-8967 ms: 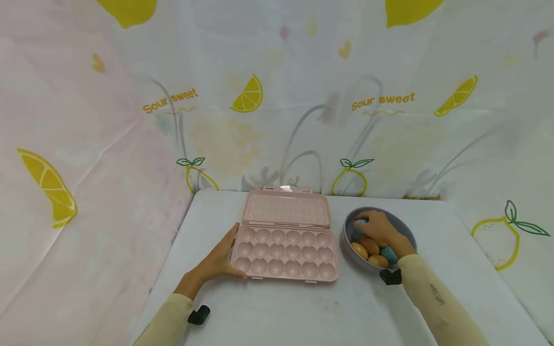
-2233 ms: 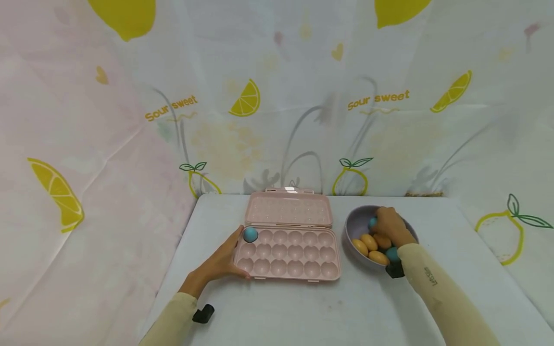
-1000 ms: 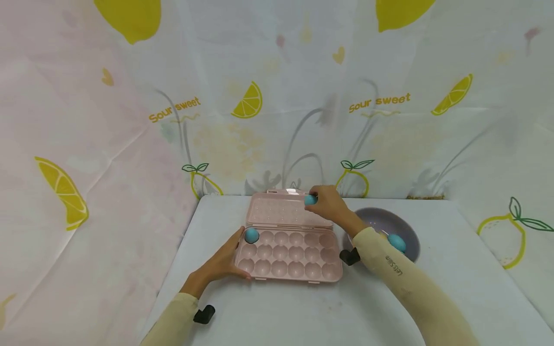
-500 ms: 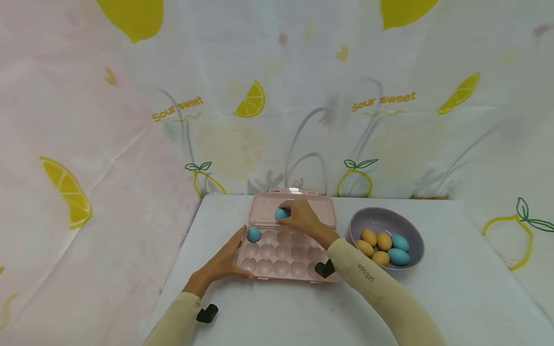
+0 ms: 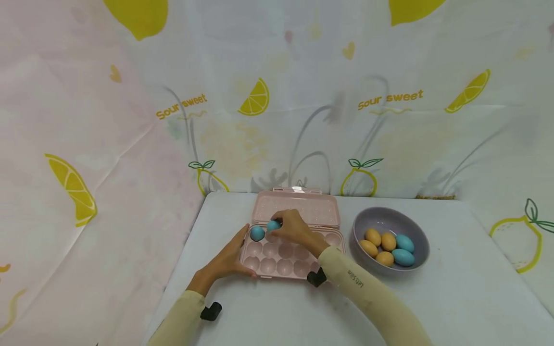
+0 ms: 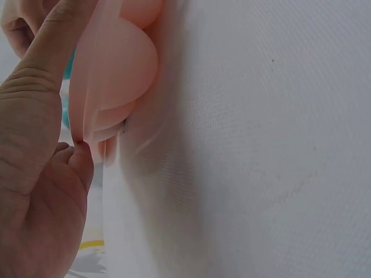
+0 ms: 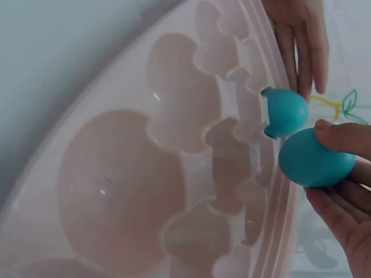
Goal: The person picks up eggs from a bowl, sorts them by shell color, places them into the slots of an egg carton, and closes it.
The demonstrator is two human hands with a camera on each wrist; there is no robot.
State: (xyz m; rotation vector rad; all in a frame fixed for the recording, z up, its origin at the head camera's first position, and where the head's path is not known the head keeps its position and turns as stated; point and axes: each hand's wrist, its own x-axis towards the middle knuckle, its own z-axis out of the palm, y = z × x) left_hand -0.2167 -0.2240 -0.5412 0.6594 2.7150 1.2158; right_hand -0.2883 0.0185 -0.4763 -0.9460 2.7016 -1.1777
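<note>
Your egg box (image 5: 268,265) looks like smooth plastic, with small glints inside. The turquoise egg (image 7: 313,161) before you reads smooth and matt. You also have a smooth, faintly shiny bowl (image 5: 391,219), matt cloth sleeves (image 5: 368,299) and a creased fabric backdrop (image 5: 285,62) — plus a matt, finely textured tabletop (image 6: 261,127).

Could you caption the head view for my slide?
Left hand gripping egg tray, right hand holding blue egg at its back row, bowl of eggs alongside.
</note>
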